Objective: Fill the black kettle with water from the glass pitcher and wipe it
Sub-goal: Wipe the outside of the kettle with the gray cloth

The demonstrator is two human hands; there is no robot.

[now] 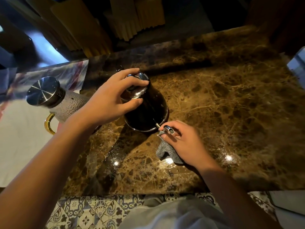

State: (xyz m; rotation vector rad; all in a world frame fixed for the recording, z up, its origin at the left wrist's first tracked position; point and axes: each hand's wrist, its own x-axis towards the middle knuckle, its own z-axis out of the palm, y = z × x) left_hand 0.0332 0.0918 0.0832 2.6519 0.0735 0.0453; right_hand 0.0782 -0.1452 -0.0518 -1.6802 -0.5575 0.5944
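The black kettle [148, 111] stands on the brown marble counter [231, 104]. My left hand [112, 100] presses down on its shiny lid, fingers spread around the top. My right hand [183, 142] pinches the tip of the kettle's thin spout through a grey cloth [165, 151], which hangs down onto the counter. The glass pitcher [61, 103], textured with a steel lid and a gold handle, stands to the left of the kettle, partly hidden by my left forearm.
A white cloth [19, 146] covers the surface under the pitcher on the left. Yellow curtains [102, 27] hang behind the counter. A white object [298, 61] sits at the right edge. Patterned floor tiles [92, 212] show below the counter's front edge.
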